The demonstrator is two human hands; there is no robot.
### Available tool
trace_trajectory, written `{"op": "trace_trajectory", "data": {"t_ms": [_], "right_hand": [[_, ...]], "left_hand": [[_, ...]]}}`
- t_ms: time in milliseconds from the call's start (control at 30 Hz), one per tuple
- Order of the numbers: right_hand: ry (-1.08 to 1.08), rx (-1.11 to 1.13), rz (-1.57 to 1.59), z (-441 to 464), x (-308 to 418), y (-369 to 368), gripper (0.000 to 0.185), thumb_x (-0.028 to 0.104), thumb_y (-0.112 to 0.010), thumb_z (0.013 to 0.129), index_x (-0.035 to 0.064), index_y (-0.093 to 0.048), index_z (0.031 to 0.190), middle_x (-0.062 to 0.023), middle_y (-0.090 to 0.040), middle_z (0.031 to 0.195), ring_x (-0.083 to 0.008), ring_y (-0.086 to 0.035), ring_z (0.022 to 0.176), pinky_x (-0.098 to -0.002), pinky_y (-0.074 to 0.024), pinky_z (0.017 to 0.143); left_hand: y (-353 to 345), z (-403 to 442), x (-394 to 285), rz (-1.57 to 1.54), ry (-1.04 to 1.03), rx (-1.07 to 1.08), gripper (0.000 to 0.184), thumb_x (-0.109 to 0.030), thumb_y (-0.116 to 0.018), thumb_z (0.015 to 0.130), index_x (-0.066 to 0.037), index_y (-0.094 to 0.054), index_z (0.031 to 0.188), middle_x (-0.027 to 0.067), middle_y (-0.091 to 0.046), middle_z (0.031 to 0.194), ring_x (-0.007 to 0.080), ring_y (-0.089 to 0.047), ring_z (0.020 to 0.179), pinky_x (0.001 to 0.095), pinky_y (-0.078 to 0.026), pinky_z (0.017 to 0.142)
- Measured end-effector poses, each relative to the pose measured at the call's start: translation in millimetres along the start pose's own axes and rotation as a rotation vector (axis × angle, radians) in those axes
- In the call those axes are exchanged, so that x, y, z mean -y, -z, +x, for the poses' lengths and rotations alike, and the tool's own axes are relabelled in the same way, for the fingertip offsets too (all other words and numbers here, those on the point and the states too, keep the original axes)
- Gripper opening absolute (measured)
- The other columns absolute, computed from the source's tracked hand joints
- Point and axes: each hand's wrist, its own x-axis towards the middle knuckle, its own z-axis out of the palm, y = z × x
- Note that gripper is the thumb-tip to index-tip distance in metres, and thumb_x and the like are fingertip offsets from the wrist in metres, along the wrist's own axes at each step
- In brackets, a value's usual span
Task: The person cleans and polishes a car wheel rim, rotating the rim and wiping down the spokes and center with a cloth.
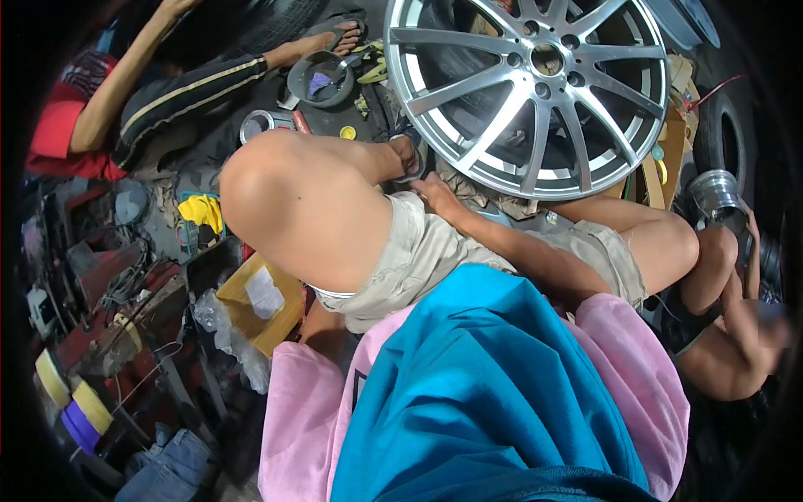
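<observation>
My right hand (436,196) reaches across my lap to the edge of my left foot and its sandal (411,174). Its fingers look bent together; whatever may be between them is too small to make out. Just above and to the right of that hand is a large silver multi-spoke alloy wheel rim (548,138), tilted toward me. My left forearm passes down behind my raised left thigh, which hides my left hand. Crumpled brown cloth or paper (493,194) lies under the rim's lower edge.
At the upper left sits a person in a red shirt (63,125). Near them are a grey pan (320,81) and an open tin (258,125). Another person at the right is beside a metal can (715,194) and a tire (719,134). Left of me are a wooden box (266,314) and cluttered metal parts.
</observation>
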Motion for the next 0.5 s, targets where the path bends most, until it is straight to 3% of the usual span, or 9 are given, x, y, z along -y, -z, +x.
{"op": "trace_trajectory", "data": {"t_ms": [100, 200, 267, 300, 500], "right_hand": [[-0.025, 0.117, -0.009, 1, -13, -2, 0.025, 0.008, -0.068, 0.091, 0.0047, -0.07, 0.115, -0.0299, -0.058, 0.113, -0.0452, -0.06, 0.108, -0.0497, -0.0506, 0.091], [-0.066, 0.152, -0.049, -1, -25, 1, 0.031, 0.02, -0.052, 0.1, 0.0076, -0.066, 0.125, -0.0308, -0.056, 0.122, -0.0456, -0.055, 0.123, -0.0488, -0.0444, 0.103], [0.195, -0.009, 0.153, -48, -37, 29, 0.032, 0.019, -0.056, 0.099, 0.0029, -0.064, 0.126, -0.0271, -0.059, 0.128, -0.0419, -0.057, 0.121, -0.049, -0.0461, 0.1], [0.223, -0.004, 0.15, -63, -37, 48, 0.032, 0.019, -0.056, 0.099, 0.0027, -0.064, 0.125, -0.0269, -0.06, 0.127, -0.042, -0.057, 0.12, -0.0489, -0.0462, 0.1], [0.048, 0.246, -0.288, -87, 0, 117, 0.03, 0.018, -0.057, 0.099, 0.0016, -0.064, 0.122, -0.0263, -0.061, 0.123, -0.0421, -0.058, 0.117, -0.0485, -0.047, 0.098]], "left_hand": [[-6, 4, 0, -0.016, 0.006, 0.024, 0.02, -0.024, -0.071, 0.093, -0.006, -0.076, 0.101, 0.009, -0.074, 0.095, 0.023, -0.068, 0.088, 0.0387, -0.057, 0.083], [-23, 14, 0, -0.068, 0.016, 0.08, 0.019, -0.024, -0.071, 0.093, -0.006, -0.076, 0.1, 0.008, -0.074, 0.093, 0.0216, -0.068, 0.086, 0.0381, -0.057, 0.083], [-32, 16, 11, -0.134, 0.04, 0.099, 0.019, -0.024, -0.071, 0.094, -0.007, -0.076, 0.099, 0.0073, -0.074, 0.092, 0.0207, -0.068, 0.085, 0.0376, -0.057, 0.082], [-37, 16, 15, -0.182, 0.065, 0.107, 0.019, -0.024, -0.071, 0.094, -0.007, -0.076, 0.099, 0.0069, -0.074, 0.092, 0.0202, -0.068, 0.085, 0.0374, -0.057, 0.082], [-65, 33, 42, -0.529, 0.216, 0.122, 0.019, -0.025, -0.071, 0.095, -0.007, -0.076, 0.096, 0.0048, -0.075, 0.089, 0.0175, -0.067, 0.082, 0.0361, -0.058, 0.08]]}}
